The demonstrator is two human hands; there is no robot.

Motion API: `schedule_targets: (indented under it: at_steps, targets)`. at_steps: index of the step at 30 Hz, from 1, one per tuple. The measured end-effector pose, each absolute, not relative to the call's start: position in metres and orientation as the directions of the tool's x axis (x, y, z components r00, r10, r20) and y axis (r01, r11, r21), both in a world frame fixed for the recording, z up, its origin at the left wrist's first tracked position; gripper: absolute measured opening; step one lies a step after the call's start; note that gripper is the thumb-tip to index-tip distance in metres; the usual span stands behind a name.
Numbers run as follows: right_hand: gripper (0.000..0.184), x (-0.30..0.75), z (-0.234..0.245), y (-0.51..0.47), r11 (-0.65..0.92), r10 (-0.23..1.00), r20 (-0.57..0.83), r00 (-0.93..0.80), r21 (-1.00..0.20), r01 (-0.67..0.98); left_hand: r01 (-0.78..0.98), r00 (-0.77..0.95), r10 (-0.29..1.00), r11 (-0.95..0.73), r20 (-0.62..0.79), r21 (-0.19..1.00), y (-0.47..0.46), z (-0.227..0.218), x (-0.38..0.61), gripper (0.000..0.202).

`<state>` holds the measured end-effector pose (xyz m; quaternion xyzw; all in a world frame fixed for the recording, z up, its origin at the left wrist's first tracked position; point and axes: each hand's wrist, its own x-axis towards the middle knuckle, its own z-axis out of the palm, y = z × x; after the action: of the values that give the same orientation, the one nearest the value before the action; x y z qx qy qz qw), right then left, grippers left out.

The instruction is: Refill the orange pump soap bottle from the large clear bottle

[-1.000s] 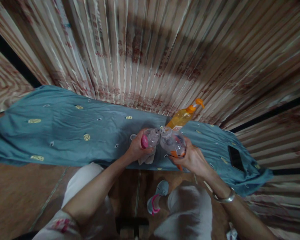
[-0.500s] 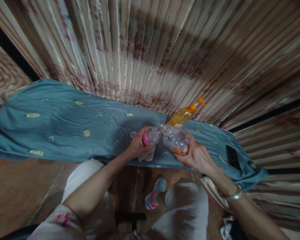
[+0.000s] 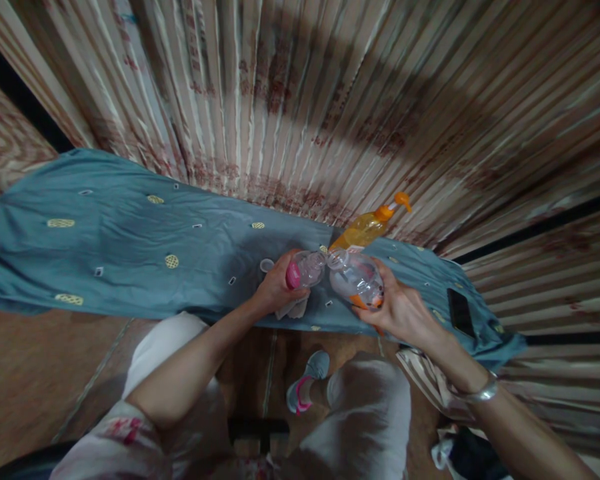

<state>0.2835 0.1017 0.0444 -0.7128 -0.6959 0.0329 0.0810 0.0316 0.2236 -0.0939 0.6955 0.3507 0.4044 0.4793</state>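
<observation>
My left hand (image 3: 276,288) is wrapped round a small clear bottle (image 3: 312,268) with a pink label. My right hand (image 3: 399,308) grips a wider clear bottle (image 3: 355,283) with orange markings near its base. Both bottles lean inward over the table, their open mouths meeting or nearly so; whether they touch I cannot tell. Just behind them stands an orange pump bottle (image 3: 364,229) of yellow liquid. Under my left hand lies a pale folded cloth (image 3: 293,309), partly covered, and a small whitish ring-shaped item (image 3: 267,265) shows beside my fingers.
A blue-green cloth with pineapple prints covers the long narrow table (image 3: 125,260). Toward its right end lies a black phone (image 3: 461,312). A pleated curtain (image 3: 290,107) hangs close behind. Below, a dark bag (image 3: 473,453) rests on the floor at lower right.
Both bottles stay mouth to mouth in my hands, with the right one shifted slightly to the right. The rest of the view has moved a little as my head shifts.
</observation>
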Motion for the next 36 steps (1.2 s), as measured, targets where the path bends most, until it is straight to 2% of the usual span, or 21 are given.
schedule_targets:
  at_steps: [4,9,18,22,27,32,36]
  targets:
    - [0.1,0.289,0.041,0.099,-0.002,0.994,0.104,0.015,-0.122,0.992,0.105,0.419,0.879,-0.296,0.228,0.949,0.223,-0.096,0.033,0.09]
    - [0.102,0.289,0.04,0.097,-0.033,0.996,0.075,0.041,-0.104,0.994,0.112,0.45,0.86,-0.321,0.24,0.94,0.224,-0.099,0.035,0.092]
    - [0.097,0.282,0.042,0.095,-0.088,0.995,0.035,0.096,-0.184,0.979,0.143,0.454,0.857,-0.341,0.245,0.929,0.223,-0.096,0.035,0.091]
    - [0.092,0.277,0.04,0.094,-0.154,0.987,0.003,0.163,-0.316,0.936,0.144,0.463,0.849,-0.356,0.255,0.923,0.224,-0.096,0.034,0.093]
    - [0.081,0.278,0.023,0.095,-0.232,0.942,0.078,0.325,-0.55,0.802,0.133,0.473,0.83,-0.398,0.295,0.908,0.225,-0.097,0.033,0.088]
    - [0.084,0.273,-0.015,0.107,-0.148,0.832,0.217,0.511,-0.8,0.581,0.137,0.46,0.832,-0.412,0.31,0.901,0.228,-0.096,0.031,0.087]
    - [0.085,0.264,-0.048,0.118,-0.157,0.762,0.239,0.602,-0.834,0.529,0.132,0.451,0.838,-0.404,0.308,0.905,0.23,-0.095,0.03,0.085]
